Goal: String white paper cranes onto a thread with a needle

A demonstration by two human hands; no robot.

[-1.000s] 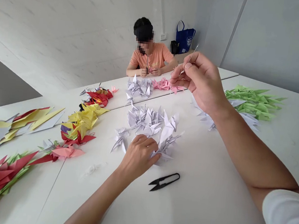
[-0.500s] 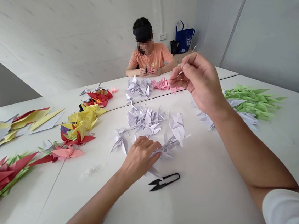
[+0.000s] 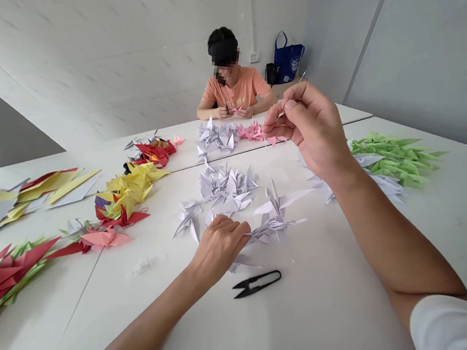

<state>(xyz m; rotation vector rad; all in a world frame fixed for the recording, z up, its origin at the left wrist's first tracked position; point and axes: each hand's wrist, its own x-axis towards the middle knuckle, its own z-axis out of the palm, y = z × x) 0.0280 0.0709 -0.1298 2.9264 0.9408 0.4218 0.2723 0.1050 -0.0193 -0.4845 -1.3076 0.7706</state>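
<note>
In my right hand (image 3: 311, 127), raised above the table, a thin needle (image 3: 300, 82) is pinched between thumb and fingers, pointing up. My left hand (image 3: 218, 248) is lower, closed on a cluster of white paper cranes (image 3: 267, 228) that sticks out to the right of its fingertips. One white crane (image 3: 277, 203) at the top of that cluster has its wings spread. No thread can be made out between the hands. Black thread snips (image 3: 256, 284) lie on the table just below my left hand. A pile of white cranes (image 3: 228, 186) sits behind it.
Yellow cranes (image 3: 132, 184) and red cranes (image 3: 154, 153) lie to the left, near folded coloured paper pieces (image 3: 6, 273). Green cranes (image 3: 397, 159) are at the right. Across the table (image 3: 309, 328), a person (image 3: 238, 89) in an orange shirt handles something pink.
The top white crane by my left hand has turned, its wing now stretching to the right. The cluster has shifted slightly. My right hand and the needle have hardly moved.
</note>
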